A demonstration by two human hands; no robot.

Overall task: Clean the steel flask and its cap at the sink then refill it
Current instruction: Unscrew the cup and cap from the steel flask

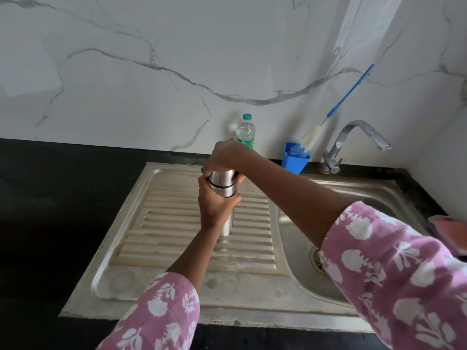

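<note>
Your left hand (214, 209) wrapped steel flask (226, 191) body; right hand (225, 155) curled over cap (223, 176) just above. Flask contents hidden. Behind grip: plastic bottle (245, 131); bottle brush (311, 138) in blue holder (294, 161).

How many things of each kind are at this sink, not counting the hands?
Steel flask, cap on it: 1
Plastic bottle: 1
Blue holder: 1
Bottle brush: 1
Tap: 1
Reddish thing, unclear: 1
Total: 6

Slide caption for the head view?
Left hand grips cylindrical steel flask on ribbed drainboard; right hand grips its steel cap.
</note>
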